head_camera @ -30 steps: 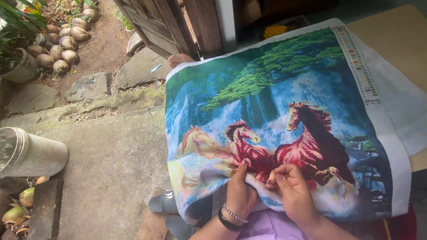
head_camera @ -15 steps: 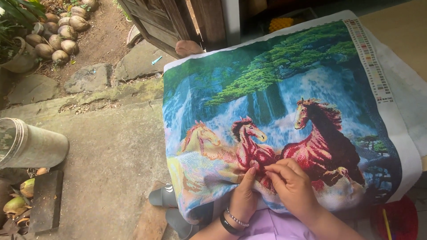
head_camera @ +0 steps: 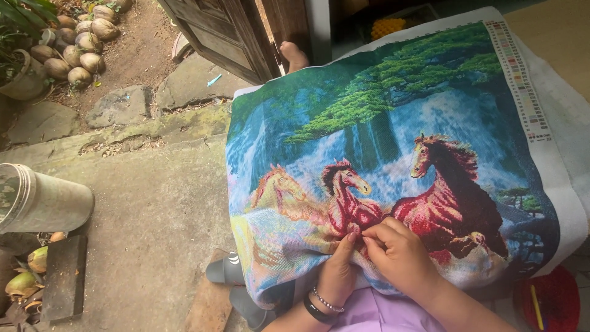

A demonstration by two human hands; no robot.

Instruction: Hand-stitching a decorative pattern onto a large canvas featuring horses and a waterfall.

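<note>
Canvas [head_camera: 393,154] lying spread over the lap, reaching from the purple cloth [head_camera: 375,313] at the near edge out to a bare foot [head_camera: 294,55] at the far edge; showing three horses, a waterfall and green trees, with a colour strip along its right margin. Left hand [head_camera: 337,273] resting on the canvas near its lower edge, fingers curled, thumb pressing the fabric just under the middle red horse; wearing a bead bracelet [head_camera: 326,301] and a dark band at the wrist. Right hand [head_camera: 399,252] lying beside it on the canvas, touching it, fingers bent inward and fingertips pinched together at the same spot; needle or thread there too small to tell. Both hands half closed, gripping folds of canvas rather than lying flat. Sandals [head_camera: 236,283] sitting on the concrete just left of the canvas's lower corner. Grey bucket [head_camera: 43,200] lying on its side well left of the canvas. Coconuts [head_camera: 74,49] piling up far beyond the canvas's left side, near a plant pot. Wooden door [head_camera: 227,34] standing past the canvas's far left corner. Red object [head_camera: 547,301] showing below the canvas's right corner.
</note>
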